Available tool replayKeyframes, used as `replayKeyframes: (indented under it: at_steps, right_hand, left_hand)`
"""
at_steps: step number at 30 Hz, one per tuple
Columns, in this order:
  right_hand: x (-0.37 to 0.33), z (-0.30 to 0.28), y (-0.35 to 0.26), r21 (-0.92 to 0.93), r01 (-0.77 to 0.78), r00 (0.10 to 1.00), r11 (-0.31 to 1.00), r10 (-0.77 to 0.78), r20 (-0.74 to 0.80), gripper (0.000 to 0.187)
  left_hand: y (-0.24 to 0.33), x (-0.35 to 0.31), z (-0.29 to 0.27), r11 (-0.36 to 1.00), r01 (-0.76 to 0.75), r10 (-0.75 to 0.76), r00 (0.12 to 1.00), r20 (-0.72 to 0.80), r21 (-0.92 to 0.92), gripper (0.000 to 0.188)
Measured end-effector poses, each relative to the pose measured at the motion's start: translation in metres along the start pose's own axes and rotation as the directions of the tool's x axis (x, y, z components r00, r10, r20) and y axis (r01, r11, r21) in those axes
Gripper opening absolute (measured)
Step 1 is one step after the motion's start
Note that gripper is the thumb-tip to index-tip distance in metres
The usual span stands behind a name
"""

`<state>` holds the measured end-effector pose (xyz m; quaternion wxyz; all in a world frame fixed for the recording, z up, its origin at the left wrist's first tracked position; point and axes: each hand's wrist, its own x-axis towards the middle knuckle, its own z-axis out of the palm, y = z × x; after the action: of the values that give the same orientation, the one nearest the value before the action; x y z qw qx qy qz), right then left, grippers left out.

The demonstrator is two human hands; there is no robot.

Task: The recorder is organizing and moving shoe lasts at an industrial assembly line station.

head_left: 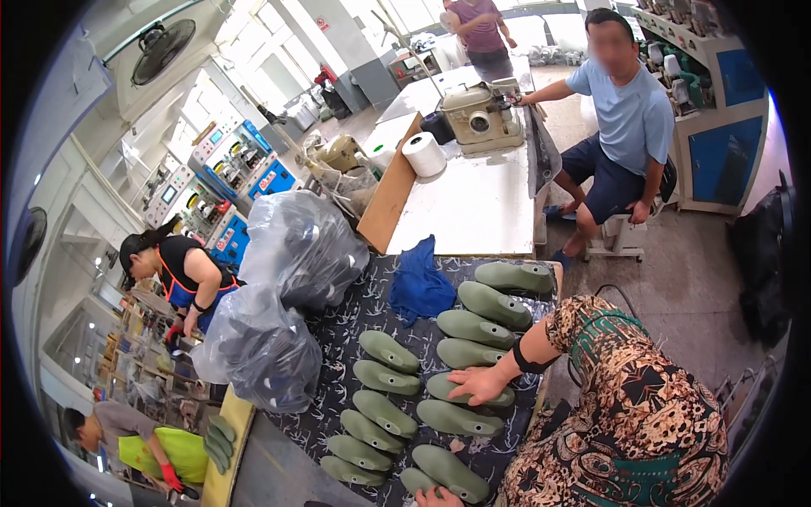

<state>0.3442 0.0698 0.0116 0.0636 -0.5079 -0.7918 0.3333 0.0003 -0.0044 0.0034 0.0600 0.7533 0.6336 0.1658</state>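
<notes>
Green shoe lasts [387, 411] lie in two rough columns on a dark patterned cloth [325, 338] that covers the table. My right hand [480, 384] rests flat across a last [448, 387] in the right column, its fingers spread. A black band circles that arm. Beside it lies another last [460, 418]. At the lower edge my left hand [439, 498] is partly cut off, fingers apart against a last [416, 482]. A larger-looking last [452, 473] sits just above those fingers. Each last has a small round hole on its upper side.
A crumpled blue cloth [420, 281] lies beyond the lasts, with stuffed clear plastic bags [262, 346] to its left. Farther off stand a white table [473, 203], a sewing machine [481, 118] and thread cones [424, 155]. A seated person [625, 110] touches the machine; others work at left.
</notes>
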Motion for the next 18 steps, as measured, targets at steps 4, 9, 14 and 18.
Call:
replayKeyframes:
  at_steps: [4,9,14,18]
  right_hand:
    - [0.007,-0.012,0.009,-0.026,0.020,1.000,0.999,-0.020,0.006,0.063]
    - [0.000,-0.086,-0.010,0.470,0.091,0.758,0.878,0.245,-0.605,0.065]
    - [-0.028,-0.094,-0.002,0.277,-0.220,0.831,0.935,0.329,-0.449,0.055]
    - [-0.018,-0.029,-0.036,-0.132,0.093,0.984,0.987,-0.111,-0.140,0.052]
  left_hand:
    - [-0.001,0.010,0.014,0.990,0.122,-0.119,0.992,0.051,-0.063,0.023]
    - [0.015,0.010,-0.002,0.995,0.055,-0.055,0.998,0.002,-0.080,0.025]
    - [0.022,0.016,0.006,0.994,0.030,-0.030,1.000,0.004,-0.103,0.021]
    - [-0.002,0.000,0.003,0.996,0.081,-0.082,0.997,-0.004,-0.046,0.020]
